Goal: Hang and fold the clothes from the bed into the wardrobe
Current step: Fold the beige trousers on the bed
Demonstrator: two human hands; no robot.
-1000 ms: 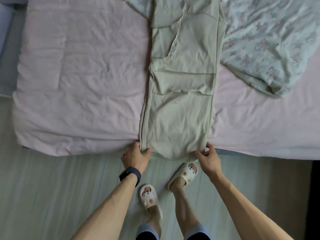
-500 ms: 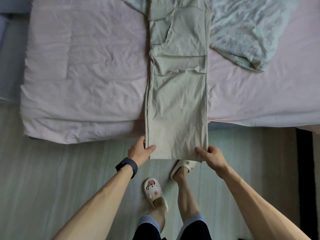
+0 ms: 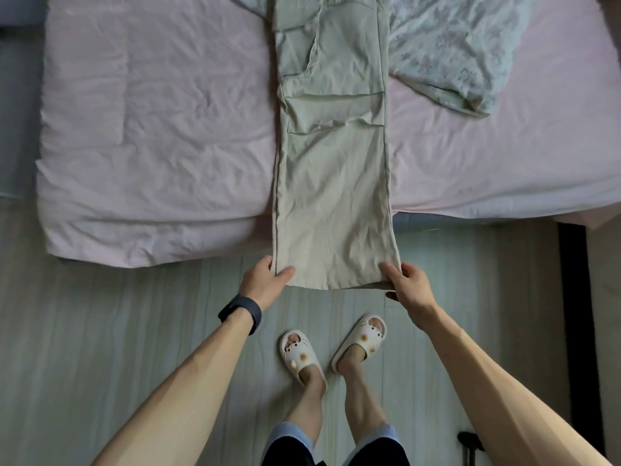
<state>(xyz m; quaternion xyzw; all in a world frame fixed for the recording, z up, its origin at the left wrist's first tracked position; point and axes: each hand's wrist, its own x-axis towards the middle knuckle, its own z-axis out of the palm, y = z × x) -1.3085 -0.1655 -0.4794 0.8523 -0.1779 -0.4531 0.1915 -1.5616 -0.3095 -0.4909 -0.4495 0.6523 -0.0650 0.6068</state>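
Bedding in pale pink covers the bed (image 3: pixel 151 129), which fills the upper part of the view, with a pale wooden floor (image 3: pixel 100 331) below it. A pair of pale green trousers (image 3: pixel 332 183) is laid lengthwise across the mattress. The waist end is cut off by the top of the frame, while the hem end is drawn out past the mattress edge and held clear of the floor. A floral garment (image 3: pixel 447 55) is left crumpled just beside the trousers on the right, its edge touching or tucked under them; which cannot be told.

The cloth is judged to be light, thin and limp. It is creased throughout, it sags between the two grips, and a pocket flap is rucked up at mid-length. No slipperiness or fragility is suggested, but no shape will be kept unless the fabric is supported, so it is best taken at both corners of an end and kept taut while it is folded over.

That hold is already taken. The near left corner is pinched by the left hand (image 3: pixel 265 284), which wears a dark wristband (image 3: pixel 240 314), with the thumb (image 3: pixel 285 273) pressed on top and the other digits mostly hidden beneath. The near right corner is pinched likewise by the right hand (image 3: pixel 408 287), thumb (image 3: pixel 389 269) above and curled fingertips tucked under the hem.
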